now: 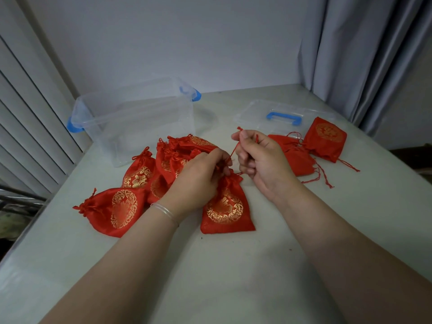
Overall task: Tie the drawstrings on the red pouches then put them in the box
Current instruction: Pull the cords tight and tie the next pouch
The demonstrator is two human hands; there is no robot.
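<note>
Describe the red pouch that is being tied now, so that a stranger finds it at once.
Start at the clear plastic box with blue latches on the white table, then come toward the two hands. The red satin pouch with a gold round emblem lies just below them. Unlike its neighbours, its red drawstring runs up into the fingers.

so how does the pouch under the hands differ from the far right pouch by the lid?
The pouch under the hands has its neck gathered, while the far right pouch looks ungathered. The first pouch's cord is pulled by the right hand, with the left hand on its neck; the second's cords lie loose and untouched. Both are red with gold medallions.
</note>
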